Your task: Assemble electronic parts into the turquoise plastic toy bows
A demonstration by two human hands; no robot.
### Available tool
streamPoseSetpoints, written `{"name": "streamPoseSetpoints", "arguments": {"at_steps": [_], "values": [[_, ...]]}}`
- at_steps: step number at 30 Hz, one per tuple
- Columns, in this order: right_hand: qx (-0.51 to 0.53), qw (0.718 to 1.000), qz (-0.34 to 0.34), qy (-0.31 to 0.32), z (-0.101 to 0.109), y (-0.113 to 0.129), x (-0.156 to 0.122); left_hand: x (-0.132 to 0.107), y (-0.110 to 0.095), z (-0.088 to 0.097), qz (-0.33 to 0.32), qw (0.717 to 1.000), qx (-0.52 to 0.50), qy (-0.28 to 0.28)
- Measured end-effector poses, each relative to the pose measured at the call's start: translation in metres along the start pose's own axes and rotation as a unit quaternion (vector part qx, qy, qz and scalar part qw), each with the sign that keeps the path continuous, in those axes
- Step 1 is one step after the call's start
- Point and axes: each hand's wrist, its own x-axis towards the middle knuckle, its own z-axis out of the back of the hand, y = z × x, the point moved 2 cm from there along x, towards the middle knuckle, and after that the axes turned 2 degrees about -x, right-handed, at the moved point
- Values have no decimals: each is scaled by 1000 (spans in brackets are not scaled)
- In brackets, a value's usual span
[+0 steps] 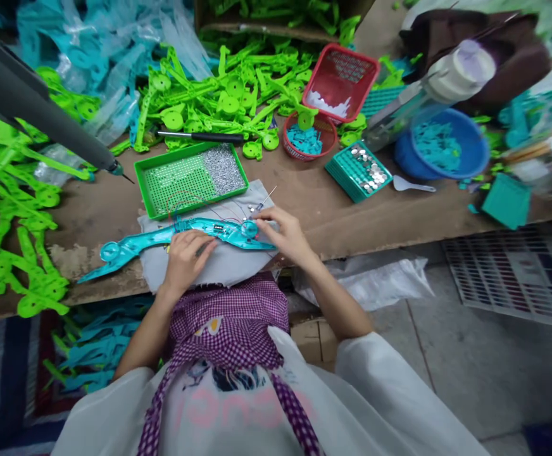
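A long teal plastic toy part (162,237) with thin red and blue wires lies on a grey cloth (219,263) at the table's front edge. My left hand (185,256) rests on its middle and presses it down. My right hand (283,231) pinches at the round end of the part, fingertips beside a small disc. Whether the fingers grip a small piece is too small to tell. A few tiny metal pieces (257,206) lie on the cloth just beyond the right hand.
A green tray (162,168) of small screws sits behind the cloth, a screwdriver (200,135) beyond it. Piles of green parts (228,95) cover the back and left. Red baskets (340,82), a teal tray of discs (359,170) and a blue bowl (447,145) stand to the right.
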Motion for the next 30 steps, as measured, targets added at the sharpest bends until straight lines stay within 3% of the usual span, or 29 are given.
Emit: {"name": "streamPoseSetpoints", "arguments": {"at_steps": [3, 6, 9, 13, 15, 16, 18, 20, 22, 24, 27, 30], "values": [[-149, 989, 23, 6, -6, -7, 1, 6, -3, -3, 2, 1000, 2, -9], [-301, 952, 36, 37, 1, -19, 13, 7, -4, -12, -22, 1000, -2, 8], [-383, 913, 76, 117, 7, -28, 28, 1, -3, -21, -20, 1000, 3, -2], [-424, 872, 127, 209, 19, -32, 46, -5, -1, -28, 33, 999, 16, -31], [-402, 877, 129, 227, 31, -32, 52, -5, -1, -28, 58, 997, 10, -41], [-379, 893, 117, 210, 38, -31, 53, -4, -1, -28, 69, 997, 4, -43], [-291, 948, 67, 112, 51, -24, 50, -2, -2, -29, 89, 995, -12, -43], [-136, 991, 9, -10, 52, -10, 40, 1, -1, -30, 99, 994, -22, -41], [43, 997, -22, -53, 34, 8, 28, 5, -1, -31, 109, 993, -23, -38], [155, 988, -24, -4, 3, 23, 20, 7, 0, -31, 123, 992, -21, -28], [194, 980, -39, 22, -35, 33, 16, 10, 1, -30, 138, 990, -33, -12], [146, 989, -32, 11, -47, 30, 18, 11, 2, -29, 146, 988, -50, -10]]}}
